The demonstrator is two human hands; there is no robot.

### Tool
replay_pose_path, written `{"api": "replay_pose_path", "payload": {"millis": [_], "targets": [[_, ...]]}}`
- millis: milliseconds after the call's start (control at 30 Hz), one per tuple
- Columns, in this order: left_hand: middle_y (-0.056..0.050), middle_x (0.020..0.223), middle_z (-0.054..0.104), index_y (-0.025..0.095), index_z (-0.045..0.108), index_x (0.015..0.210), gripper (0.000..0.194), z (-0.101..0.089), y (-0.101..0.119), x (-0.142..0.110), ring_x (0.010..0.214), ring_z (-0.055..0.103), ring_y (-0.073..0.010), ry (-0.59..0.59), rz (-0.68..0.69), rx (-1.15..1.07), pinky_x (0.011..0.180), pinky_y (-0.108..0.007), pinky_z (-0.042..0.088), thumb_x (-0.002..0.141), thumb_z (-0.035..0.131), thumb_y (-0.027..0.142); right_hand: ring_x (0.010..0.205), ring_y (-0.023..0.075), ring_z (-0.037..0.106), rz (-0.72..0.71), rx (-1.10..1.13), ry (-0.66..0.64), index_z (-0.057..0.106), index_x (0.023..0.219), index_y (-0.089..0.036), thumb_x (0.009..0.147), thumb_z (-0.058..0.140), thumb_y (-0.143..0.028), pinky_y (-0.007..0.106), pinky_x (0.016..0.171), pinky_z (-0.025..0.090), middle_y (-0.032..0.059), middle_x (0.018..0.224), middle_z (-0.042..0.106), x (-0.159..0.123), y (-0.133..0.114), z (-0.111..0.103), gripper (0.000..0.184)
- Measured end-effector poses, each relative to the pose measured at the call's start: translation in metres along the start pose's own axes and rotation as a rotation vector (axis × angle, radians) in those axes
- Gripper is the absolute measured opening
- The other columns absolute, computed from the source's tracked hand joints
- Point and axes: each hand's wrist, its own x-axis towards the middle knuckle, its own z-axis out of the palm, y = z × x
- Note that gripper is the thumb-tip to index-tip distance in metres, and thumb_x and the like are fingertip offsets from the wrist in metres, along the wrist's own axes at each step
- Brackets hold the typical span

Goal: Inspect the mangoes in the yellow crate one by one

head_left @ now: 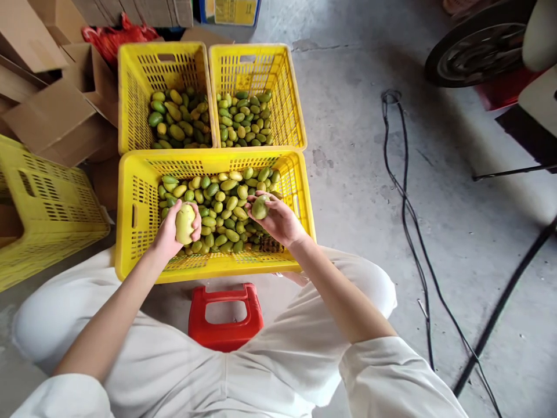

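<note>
My left hand [175,226] is closed round a pale yellow-green mango [185,223], held upright above the left part of the front yellow crate [213,274]. My right hand [278,217] is turned palm up with its fingers curled round a smaller, darker green mango [260,207], over the right part of that crate. Beneath both hands lie many loose green and yellow mangoes [221,222]. They cover the crate's bottom, except near the front right corner, where part of the slotted floor shows.
Two more yellow crates with mangoes, one at the back left [126,98] and one at the back right [298,104], adjoin the front one. A red stool [224,337] shows between my legs. Cardboard boxes [56,116] and a tilted crate [56,215] lie left; cables [404,197] and a wheel [481,46] right.
</note>
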Motion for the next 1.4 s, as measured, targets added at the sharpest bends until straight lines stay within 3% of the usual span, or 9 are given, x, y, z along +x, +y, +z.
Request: {"api": "replay_pose_path", "payload": {"millis": [167, 333, 533, 700, 867, 1033, 1167, 1300, 1400], "targets": [[0.001, 0.064, 0.057, 0.021, 0.066, 0.086, 0.043, -0.004, -0.001, 0.002, 0.049, 0.053, -0.015, 0.066, 0.009, -0.026, 0.047, -0.029, 0.048, 0.094, 0.077, 0.062, 0.069, 0.0134, 0.064, 0.026, 0.005, -0.01, 0.053, 0.081, -0.026, 0.068, 0.099, -0.035, 0.024, 0.06, 0.053, -0.0047, 0.075, 0.066, -0.002, 0.004, -0.002, 0.048], [-0.007, 0.091, 0.073, 0.019, 0.075, 0.109, 0.037, 0.0, -0.004, -0.001, 0.076, 0.069, -0.0211, 0.049, 0.022, -0.052, 0.069, -0.036, 0.061, 0.08, 0.084, 0.04, 0.067, 0.0128, 0.066, 0.008, -0.014, 0.055, 0.062, 0.097, -0.027, 0.071, 0.098, -0.031, 0.025, 0.065, 0.06, -0.0095, 0.068, 0.056, 0.002, 0.005, -0.007, 0.045], [-0.001, 0.088, 0.069, 0.021, 0.07, 0.097, 0.045, 0.0, -0.009, 0.0, 0.074, 0.068, -0.017, 0.042, 0.084, 0.027, 0.071, -0.033, 0.062, 0.065, 0.1, 0.031, 0.056, 0.0104, 0.053, 0.007, -0.037, 0.076, 0.064, 0.094, -0.027, 0.074, 0.101, -0.052, 0.023, 0.051, 0.048, -0.0087, 0.066, 0.053, 0.004, 0.004, -0.01, 0.05], [0.003, 0.068, 0.055, 0.022, 0.061, 0.08, 0.039, -0.003, -0.007, 0.0, 0.055, 0.05, -0.0114, 0.021, 0.069, 0.011, 0.048, -0.024, 0.046, 0.068, 0.093, 0.04, 0.085, 0.0229, 0.072, 0.019, 0.056, 0.042, 0.067, 0.094, -0.028, 0.071, 0.088, -0.041, 0.038, 0.076, 0.067, 0.001, 0.086, 0.072, 0.002, -0.002, -0.005, 0.033], [0.003, 0.073, 0.051, 0.024, 0.051, 0.084, 0.039, -0.007, 0.0, -0.002, 0.061, 0.054, -0.0111, 0.072, -0.022, -0.134, 0.053, -0.022, 0.052, 0.074, 0.086, 0.037, 0.105, 0.024, 0.076, -0.02, -0.021, 0.003, 0.068, 0.099, -0.028, 0.065, 0.095, -0.03, 0.039, 0.098, 0.064, 0.0013, 0.1, 0.078, 0.001, 0.003, 0.001, 0.043], [0.004, 0.072, 0.052, 0.024, 0.054, 0.089, 0.039, -0.011, 0.002, -0.003, 0.056, 0.053, -0.0104, 0.028, -0.111, -0.141, 0.048, -0.022, 0.049, 0.072, 0.088, 0.029, 0.073, 0.0129, 0.062, 0.06, 0.011, -0.021, 0.057, 0.085, -0.026, 0.068, 0.099, -0.032, 0.023, 0.059, 0.052, -0.0042, 0.078, 0.061, -0.001, 0.002, -0.003, 0.046], [0.008, 0.061, 0.041, 0.022, 0.06, 0.088, 0.038, -0.008, 0.001, -0.003, 0.046, 0.04, -0.0085, -0.04, -0.1, -0.107, 0.042, -0.021, 0.035, 0.074, 0.092, 0.037, 0.061, 0.0078, 0.051, 0.042, 0.068, 0.008, 0.052, 0.084, -0.025, 0.067, 0.101, -0.026, 0.017, 0.05, 0.044, -0.0067, 0.074, 0.054, 0.002, -0.002, -0.008, 0.051], [-0.002, 0.075, 0.061, 0.019, 0.072, 0.101, 0.041, -0.006, 0.0, -0.004, 0.062, 0.06, -0.0173, -0.032, -0.065, -0.105, 0.056, -0.031, 0.053, 0.079, 0.084, 0.05, 0.054, 0.007, 0.043, 0.031, 0.047, 0.07, 0.051, 0.082, -0.026, 0.074, 0.104, -0.045, 0.017, 0.043, 0.035, -0.0077, 0.069, 0.05, 0.007, -0.003, -0.012, 0.057], [-0.009, 0.098, 0.074, 0.019, 0.076, 0.115, 0.045, -0.007, -0.001, -0.005, 0.089, 0.073, -0.0272, -0.009, -0.051, -0.076, 0.08, -0.042, 0.064, 0.077, 0.086, 0.041, 0.06, 0.0116, 0.053, 0.026, 0.066, 0.106, 0.059, 0.087, -0.026, 0.079, 0.097, -0.05, 0.022, 0.048, 0.046, -0.0041, 0.072, 0.058, 0.007, -0.003, -0.013, 0.046]]}}
